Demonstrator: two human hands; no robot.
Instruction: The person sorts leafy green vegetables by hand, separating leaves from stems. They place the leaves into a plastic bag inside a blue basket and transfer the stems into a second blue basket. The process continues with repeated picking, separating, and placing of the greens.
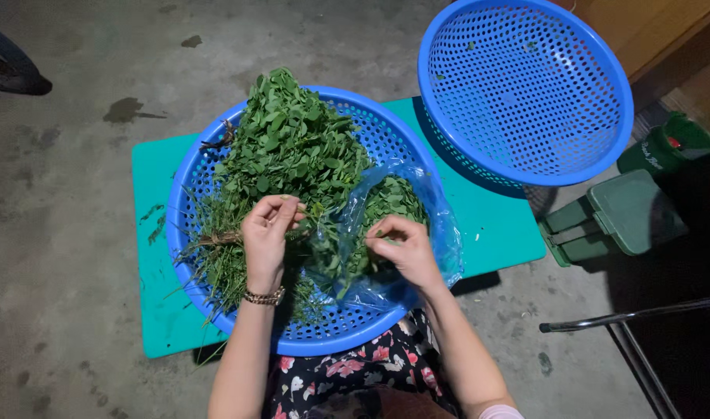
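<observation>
While the left hand pinches a stem of the leafy greens in the blue basket, the right hand pinches leaves over a clear plastic bag. This basket sits on a teal mat, an empty blue basket at the mat's far right corner.

- Single view only: head-worn camera, aimed steeply down past the wearer's lap toward the concrete floor.
- Close range: forearms enter from the bottom edge; left hand and right hand sit near frame centre.
- Centred on the blue basket over the teal mat; second blue basket at upper right.
- No second view; no shared area.
</observation>
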